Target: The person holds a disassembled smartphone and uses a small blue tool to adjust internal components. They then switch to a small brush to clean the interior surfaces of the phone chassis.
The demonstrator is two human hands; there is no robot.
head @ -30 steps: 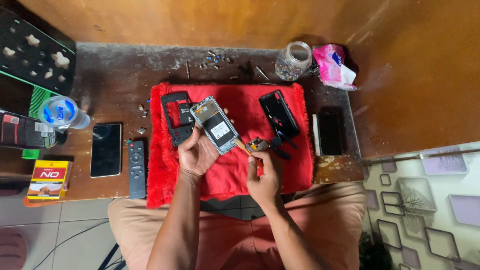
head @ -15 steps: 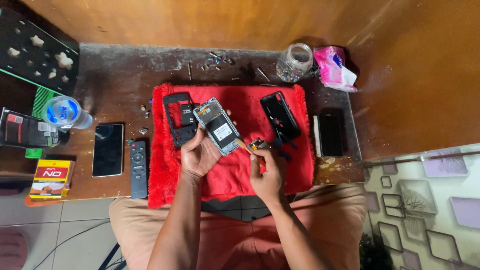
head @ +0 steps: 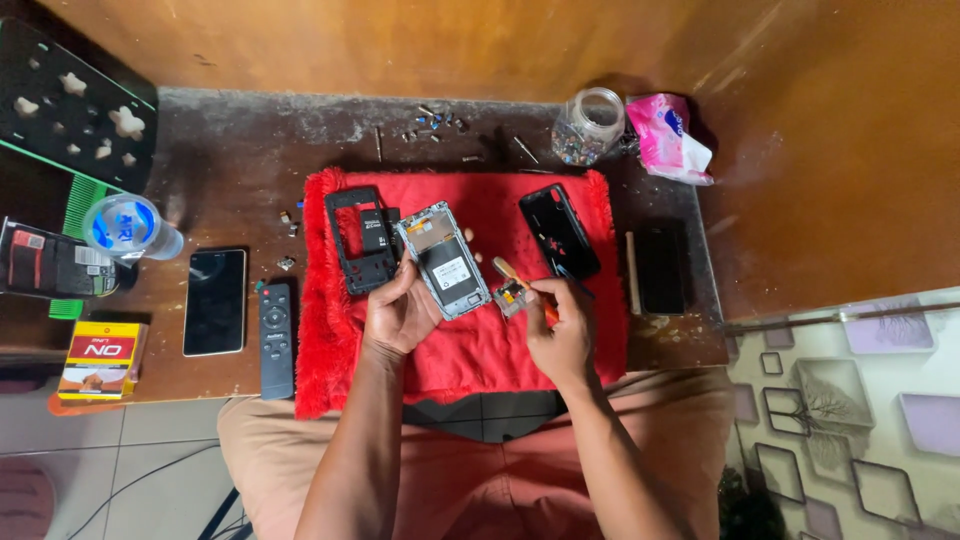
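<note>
Left hand: the left hand is gripping the lower end of an opened phone body, tilting it above the red mat.
Right hand: the right hand is pinching a slim tool with a pale tip and orange shaft; its fingers are hiding most of the handle.
Hard to make out: a small part is lying under the tool tip, too small to identify.
Phone body: flat, metallic rim, dark inside with a white label.
Mat: fluffy, rectangular, its near edge is hanging over the table front.
On the mat: a black plastic frame is lying left of the phone body, a glossy black back cover to the right.
Table: worn dark wood, scattered with screws; a glass jar and a pink packet are standing at the far edge.
Left side: a dark phone and a black remote are lying flat.
</note>
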